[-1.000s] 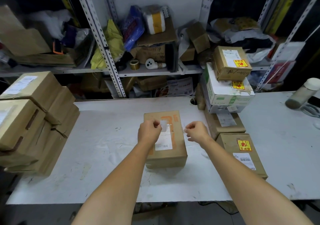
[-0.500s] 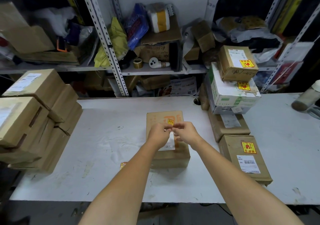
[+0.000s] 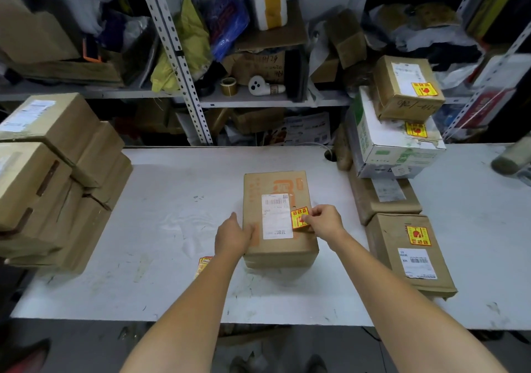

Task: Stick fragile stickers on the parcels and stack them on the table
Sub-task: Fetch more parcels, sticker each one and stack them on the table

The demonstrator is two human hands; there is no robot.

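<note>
Head view: brown parcel point(image 3: 280, 220) lies flat mid-table point(image 3: 172, 214), white shipping label point(image 3: 277, 217) on top; right hand point(image 3: 324, 220) pinches yellow fragile sticker point(image 3: 300, 218) by its right edge, sticker touching parcel top just right of label; left hand point(image 3: 232, 237) rests with relaxed fingers against parcel's left edge, gripping nothing. Sticker sheet point(image 3: 204, 263) on table beside left forearm. Stickered parcels point(image 3: 402, 131) stacked at right; plain parcels point(image 3: 51, 177) piled at left.

Brown parcel point(image 3: 280, 246) flat mid-table; yellow fragile sticker point(image 3: 300, 218) beside white label.
</note>
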